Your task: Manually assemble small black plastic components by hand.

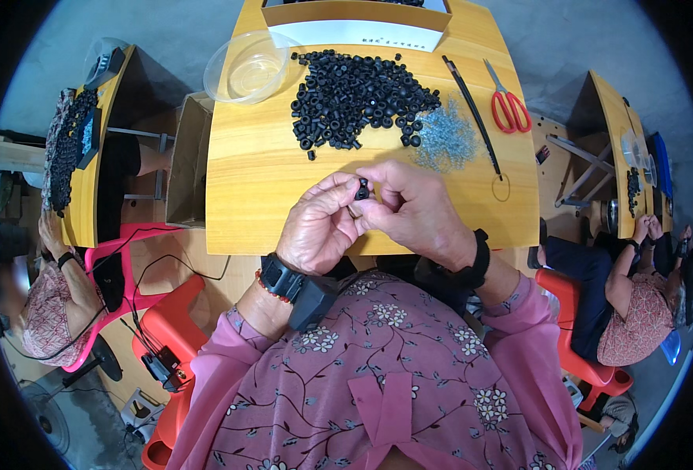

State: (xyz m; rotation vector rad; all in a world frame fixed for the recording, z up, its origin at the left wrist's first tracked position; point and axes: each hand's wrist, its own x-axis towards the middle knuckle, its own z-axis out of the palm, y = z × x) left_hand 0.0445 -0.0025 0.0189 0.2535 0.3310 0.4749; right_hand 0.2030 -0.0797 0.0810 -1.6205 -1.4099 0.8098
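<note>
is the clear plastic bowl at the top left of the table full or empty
Empty. The clear bowl stands upright and shows only table wood through it; the black rubber rings lie heaped beside it.

black ring [362,188] between both hands' fingers [345,190]

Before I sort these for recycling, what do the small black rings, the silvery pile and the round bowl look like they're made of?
Black rings: likely rubber or soft plastic, matte with no glint; the one between both hands looks the same.
Silvery pile: probably thin metal wire parts, grey with a faint sheen; too small to be sure.
Round bowl: clear plastic, see-through and glossy.
</note>
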